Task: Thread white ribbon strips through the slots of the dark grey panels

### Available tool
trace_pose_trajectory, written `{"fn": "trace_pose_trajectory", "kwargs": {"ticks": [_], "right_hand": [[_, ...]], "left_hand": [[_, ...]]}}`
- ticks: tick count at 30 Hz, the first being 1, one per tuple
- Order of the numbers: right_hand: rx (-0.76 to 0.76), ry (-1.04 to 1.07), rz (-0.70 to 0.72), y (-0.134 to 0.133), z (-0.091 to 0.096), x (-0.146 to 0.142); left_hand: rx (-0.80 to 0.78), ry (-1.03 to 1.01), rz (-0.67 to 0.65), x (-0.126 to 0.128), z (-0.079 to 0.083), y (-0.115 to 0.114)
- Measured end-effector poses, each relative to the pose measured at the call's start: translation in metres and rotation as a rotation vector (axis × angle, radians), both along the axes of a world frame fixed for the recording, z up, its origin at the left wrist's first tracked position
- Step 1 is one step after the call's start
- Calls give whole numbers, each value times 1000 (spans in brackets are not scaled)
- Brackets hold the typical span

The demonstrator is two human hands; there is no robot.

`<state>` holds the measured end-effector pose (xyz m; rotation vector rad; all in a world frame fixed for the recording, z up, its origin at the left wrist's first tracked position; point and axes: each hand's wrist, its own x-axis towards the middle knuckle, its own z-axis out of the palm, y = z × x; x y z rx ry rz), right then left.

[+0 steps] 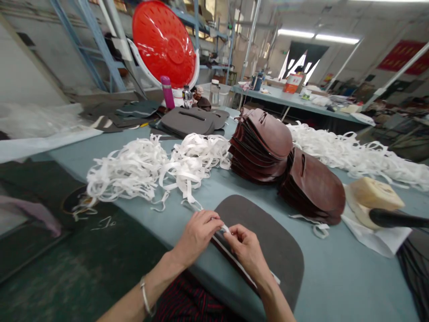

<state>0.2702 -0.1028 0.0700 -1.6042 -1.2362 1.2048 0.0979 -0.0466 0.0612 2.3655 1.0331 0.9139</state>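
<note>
My left hand (197,232) and right hand (246,250) meet at the near edge of the tabletop (335,286). The fingers of both are closed in a pinch on the end of a white strip (226,229). From the pinch the strip runs toward five o'clock, along the near edge of a grey panel (271,241) that lies flat on the tabletop under my right hand. A metal bangle (145,298) sits on my left wrist.

At eleven o'clock from my hands lies a heap of white strips (147,167), loose and tangled, with one tail reaching almost to my left hand. At one o'clock a far brown stack (264,141) leans, and a near brown stack (317,185) sits just beside the grey panel's far corner. A second white heap (362,156) trails behind them. At three o'clock a beige block (373,193) rests on a white cloth (378,243), with a black handle (397,219) across it. Far off at twelve o'clock are a pile of grey pieces (189,120), a pink bottle (166,91) and a red basin (164,42) propped on its edge.
</note>
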Motion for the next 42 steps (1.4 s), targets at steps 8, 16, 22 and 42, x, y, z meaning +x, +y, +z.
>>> {"fn": "trace_pose_trajectory", "kwargs": {"ticks": [8,16,22,42], "right_hand": [[17,24,-63,-11,-6,9],[-80,98,-124,-31,-19,33],[-129,109,-111,-39,-23,34],[-147,-179,-160,-94,-7,59]], "left_hand": [[-540,-352,139,-7,1,26],[-554,-545,543,-80,0,107],[-262,-107,588,-92,32,114],[-332,248,-467,27,20,10]]}}
